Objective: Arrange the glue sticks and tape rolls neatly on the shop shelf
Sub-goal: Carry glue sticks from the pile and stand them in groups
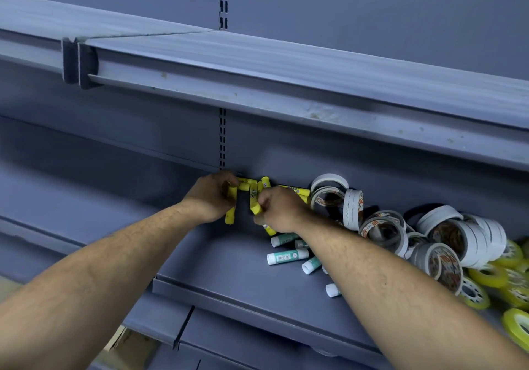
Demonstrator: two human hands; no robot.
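Both my hands reach to the back of the grey shelf [229,272]. My left hand [210,197] grips a yellow glue stick [230,207] that hangs down from its fingers. My right hand [279,212] pinches another yellow glue stick [254,205]. More yellow glue sticks [252,185] lie bunched against the back wall between the hands. Several teal-and-white glue sticks [287,256] lie loose under my right forearm. White tape rolls [353,209] are heaped to the right, with yellow tape rolls [486,276] at the far right.
An upper shelf [286,83] overhangs the working shelf. A slotted upright [222,140] runs down the back wall just above my left hand. The neighbouring shelf section [86,197] lies to the left.
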